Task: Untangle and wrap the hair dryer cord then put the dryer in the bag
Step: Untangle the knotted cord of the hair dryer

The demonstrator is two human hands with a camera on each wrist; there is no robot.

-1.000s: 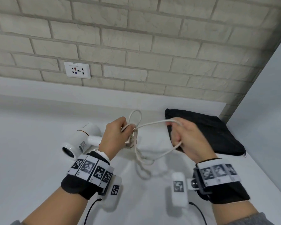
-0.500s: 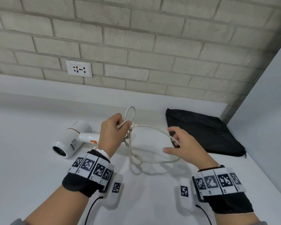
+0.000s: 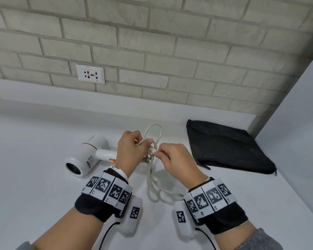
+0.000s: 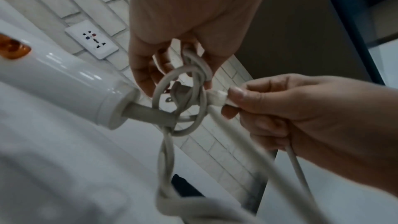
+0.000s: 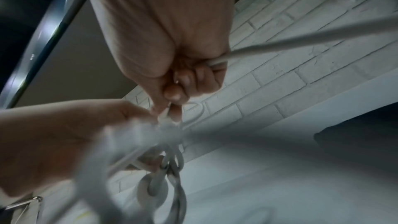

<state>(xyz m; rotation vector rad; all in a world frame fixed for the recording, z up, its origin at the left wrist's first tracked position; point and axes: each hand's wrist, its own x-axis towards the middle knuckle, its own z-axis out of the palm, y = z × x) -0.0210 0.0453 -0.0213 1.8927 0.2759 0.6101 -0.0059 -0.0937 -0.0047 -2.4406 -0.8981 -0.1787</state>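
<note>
Fingers [image 4: 234, 94] of the right hand [image 3: 177, 159] pinching the plug [image 4: 217, 99] should feed it back through the cord [image 3: 153, 179] loops gripped by the left hand [image 3: 130, 150], slowly, without tightening.

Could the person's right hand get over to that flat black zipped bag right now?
Probably not freely: the right hand pinches the tangled white dryer cord. The flat black zipped bag lies just beyond it, nothing between.
</note>
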